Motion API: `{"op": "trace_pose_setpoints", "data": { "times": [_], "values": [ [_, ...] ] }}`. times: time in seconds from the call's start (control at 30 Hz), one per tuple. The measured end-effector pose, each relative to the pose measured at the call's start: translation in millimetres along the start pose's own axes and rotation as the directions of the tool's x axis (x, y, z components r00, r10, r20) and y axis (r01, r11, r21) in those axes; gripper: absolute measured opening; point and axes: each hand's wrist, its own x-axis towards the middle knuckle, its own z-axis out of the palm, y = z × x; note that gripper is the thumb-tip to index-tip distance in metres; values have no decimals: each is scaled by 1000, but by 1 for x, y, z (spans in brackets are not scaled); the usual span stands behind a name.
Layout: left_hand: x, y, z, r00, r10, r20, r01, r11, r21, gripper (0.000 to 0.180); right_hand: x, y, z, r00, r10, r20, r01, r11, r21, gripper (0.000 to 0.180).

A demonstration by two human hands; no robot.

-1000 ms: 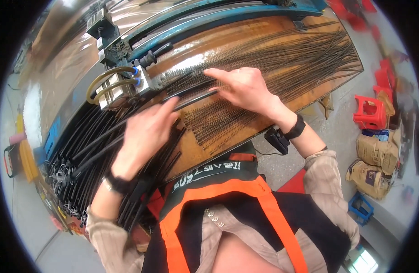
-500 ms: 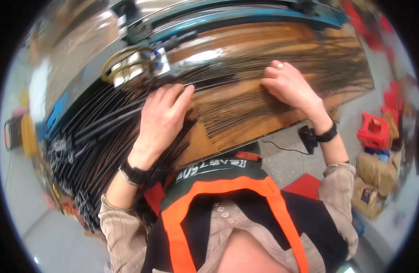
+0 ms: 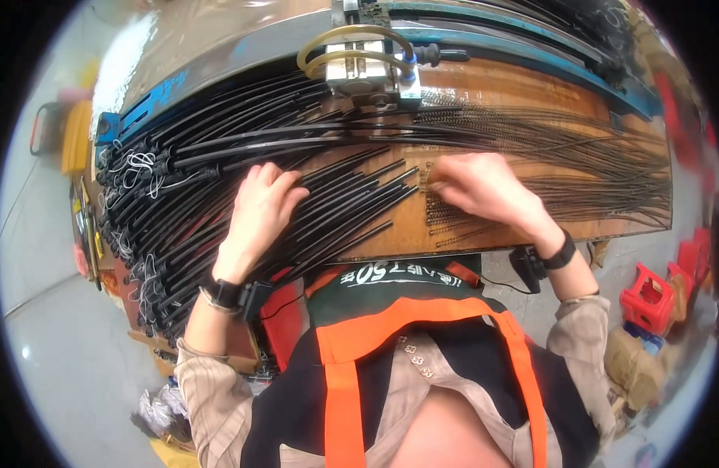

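Observation:
My left hand (image 3: 264, 207) hangs over a spread of black tubes (image 3: 351, 193), its fingers curled and closed. What lies between those fingertips is hidden. Opposite it, my right hand (image 3: 488, 193) is bent in a closed pinch at the left ends of long thin coiled springs (image 3: 476, 222). Motion smears its fingertips, so I cannot make out what they hold. The bare ends of the near black tubes point right, toward the springs. Behind both hands, a few longer black tubes (image 3: 289, 134) run sideways in front of a metal clamp device (image 3: 363, 74).
A blue machine rail (image 3: 515, 54) crosses behind the wooden table top (image 3: 398, 242). White cords (image 3: 138, 165) and black end fittings crowd the left end of the tubes. A red stool (image 3: 646, 295) stands on the floor at right, with brown sacks (image 3: 632, 359) nearby.
The view has swung, so the clamp device appears farther right. My left hand has come away from the clamp toward the near tubes. My right hand has moved to the springs' left ends.

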Motion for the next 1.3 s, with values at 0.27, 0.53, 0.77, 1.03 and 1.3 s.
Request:
{"op": "trace_pose_setpoints", "data": {
  "times": [0.27, 0.53, 0.77, 1.03, 1.3],
  "values": [
    [-1, 14, -8, 987, 159, 7, -158, 987, -38, 27, 13, -3, 21, 979, 13, -206, 27, 981, 190, 20],
    [15, 49, -24, 975, 216, 53, -211, 974, -87, 31, -1, 4, 28, 931, 18, -364, 120, 927, 355, 23],
    [31, 59, -28, 954, 289, 76, -280, 953, -114, 30, -13, 0, 20, 874, -244, -420, 219, 970, -108, 35],
    [78, 72, -6, 934, 356, -26, -357, 932, -68, 30, -35, 47, -2, 861, -62, -506, -22, 987, -158, 59],
    [124, 104, 34, 922, 376, -90, -376, 926, 12, 27, -46, 58, -34, 898, 29, -439, -107, 982, -154, 43]
  ]
}}
